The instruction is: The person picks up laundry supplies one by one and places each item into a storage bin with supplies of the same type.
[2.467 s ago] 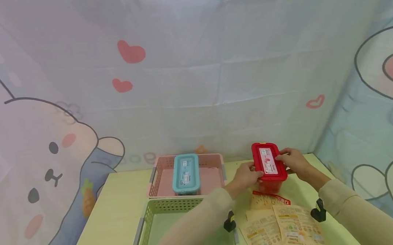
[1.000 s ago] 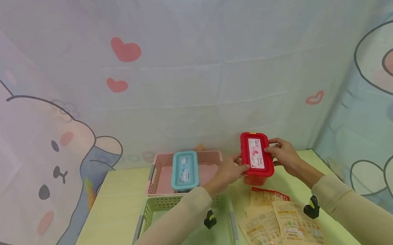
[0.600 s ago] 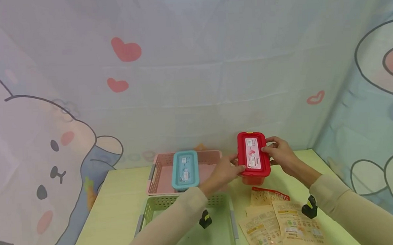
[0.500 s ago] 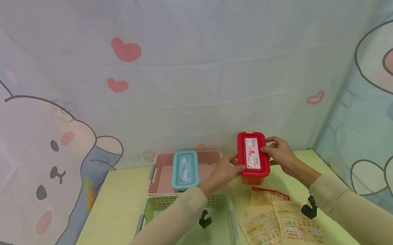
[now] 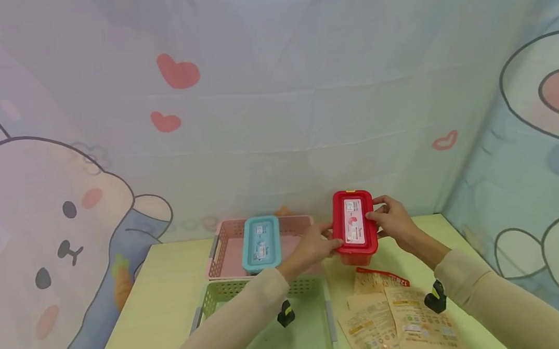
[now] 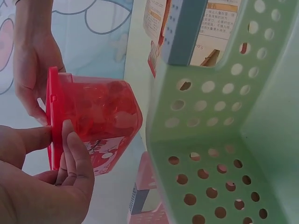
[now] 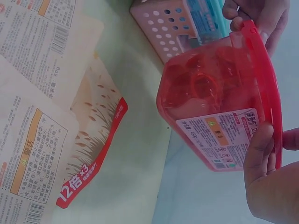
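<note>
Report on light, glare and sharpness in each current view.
Head: soft, fairly even light, fine print on the red tub too small to read; left wrist: duller and darker, pale reflections on the tub's see-through wall; right wrist: slightly hazy, yet the big "12" on the red-edged pouch is legible.

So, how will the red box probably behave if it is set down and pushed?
The red box is probably stiff: its lid shows no visible bending between the left hand and right hand. Its flat walls suggest sliding, not rolling. Rounded shapes show through them and may shift inside; I cannot judge the weight.
</note>
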Action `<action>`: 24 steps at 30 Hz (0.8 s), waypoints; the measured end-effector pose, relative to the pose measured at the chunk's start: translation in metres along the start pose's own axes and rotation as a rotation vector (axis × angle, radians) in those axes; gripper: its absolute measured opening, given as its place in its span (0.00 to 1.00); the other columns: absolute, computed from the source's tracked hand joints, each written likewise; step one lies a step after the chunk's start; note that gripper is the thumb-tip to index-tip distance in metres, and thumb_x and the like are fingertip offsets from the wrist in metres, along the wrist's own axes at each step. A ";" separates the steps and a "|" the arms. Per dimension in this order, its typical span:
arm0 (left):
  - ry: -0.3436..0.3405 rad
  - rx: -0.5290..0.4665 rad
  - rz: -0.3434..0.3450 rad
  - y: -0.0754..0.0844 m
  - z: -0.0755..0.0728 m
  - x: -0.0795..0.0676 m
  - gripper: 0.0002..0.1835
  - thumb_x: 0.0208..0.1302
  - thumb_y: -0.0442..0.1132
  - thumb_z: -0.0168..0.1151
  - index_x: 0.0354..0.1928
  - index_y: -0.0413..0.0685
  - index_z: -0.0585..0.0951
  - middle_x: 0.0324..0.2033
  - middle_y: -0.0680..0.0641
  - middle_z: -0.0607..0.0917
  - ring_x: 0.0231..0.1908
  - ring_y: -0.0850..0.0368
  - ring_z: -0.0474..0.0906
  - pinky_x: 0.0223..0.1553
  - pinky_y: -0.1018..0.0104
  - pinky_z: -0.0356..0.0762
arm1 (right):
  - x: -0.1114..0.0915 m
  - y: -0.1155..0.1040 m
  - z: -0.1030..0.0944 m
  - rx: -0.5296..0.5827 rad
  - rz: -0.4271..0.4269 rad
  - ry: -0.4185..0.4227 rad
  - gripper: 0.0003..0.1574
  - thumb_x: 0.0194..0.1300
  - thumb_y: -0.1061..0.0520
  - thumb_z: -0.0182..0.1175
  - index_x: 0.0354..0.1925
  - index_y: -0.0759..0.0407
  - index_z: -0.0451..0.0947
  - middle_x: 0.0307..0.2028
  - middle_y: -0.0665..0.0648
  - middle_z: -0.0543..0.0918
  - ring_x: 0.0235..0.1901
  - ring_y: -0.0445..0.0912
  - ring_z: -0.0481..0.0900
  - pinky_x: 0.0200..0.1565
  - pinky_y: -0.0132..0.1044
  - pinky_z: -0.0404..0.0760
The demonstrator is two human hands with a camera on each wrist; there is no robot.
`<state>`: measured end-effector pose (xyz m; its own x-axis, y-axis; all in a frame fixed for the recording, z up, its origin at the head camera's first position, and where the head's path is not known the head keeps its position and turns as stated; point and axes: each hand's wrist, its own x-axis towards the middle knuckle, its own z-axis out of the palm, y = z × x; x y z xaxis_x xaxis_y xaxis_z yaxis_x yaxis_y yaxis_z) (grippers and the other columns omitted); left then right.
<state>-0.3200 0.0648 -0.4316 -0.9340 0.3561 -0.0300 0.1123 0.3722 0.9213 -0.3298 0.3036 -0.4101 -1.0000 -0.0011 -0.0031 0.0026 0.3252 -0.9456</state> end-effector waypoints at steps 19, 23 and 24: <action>-0.022 0.119 -0.002 -0.014 -0.025 -0.015 0.36 0.72 0.43 0.70 0.79 0.49 0.70 0.45 0.50 0.83 0.42 0.56 0.82 0.39 0.62 0.86 | -0.018 -0.020 0.032 0.013 0.002 0.059 0.40 0.75 0.58 0.65 0.73 0.65 0.57 0.53 0.68 0.76 0.42 0.55 0.87 0.42 0.47 0.90; -0.011 0.154 0.001 -0.017 -0.028 -0.018 0.34 0.72 0.44 0.71 0.77 0.50 0.72 0.45 0.51 0.83 0.43 0.56 0.81 0.38 0.63 0.85 | -0.021 -0.022 0.037 0.000 -0.015 0.057 0.39 0.75 0.58 0.65 0.73 0.66 0.57 0.52 0.67 0.76 0.42 0.55 0.87 0.41 0.47 0.90; -0.010 0.158 0.001 -0.018 -0.029 -0.019 0.34 0.72 0.44 0.71 0.77 0.50 0.72 0.46 0.51 0.84 0.43 0.56 0.80 0.38 0.63 0.86 | -0.022 -0.022 0.038 -0.003 -0.020 0.058 0.38 0.75 0.58 0.64 0.73 0.65 0.57 0.52 0.67 0.76 0.42 0.55 0.87 0.41 0.46 0.90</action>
<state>-0.3144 0.0269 -0.4367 -0.9304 0.3651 -0.0339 0.1661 0.5021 0.8487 -0.3081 0.2604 -0.4016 -0.9983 0.0468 0.0347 -0.0174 0.3290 -0.9442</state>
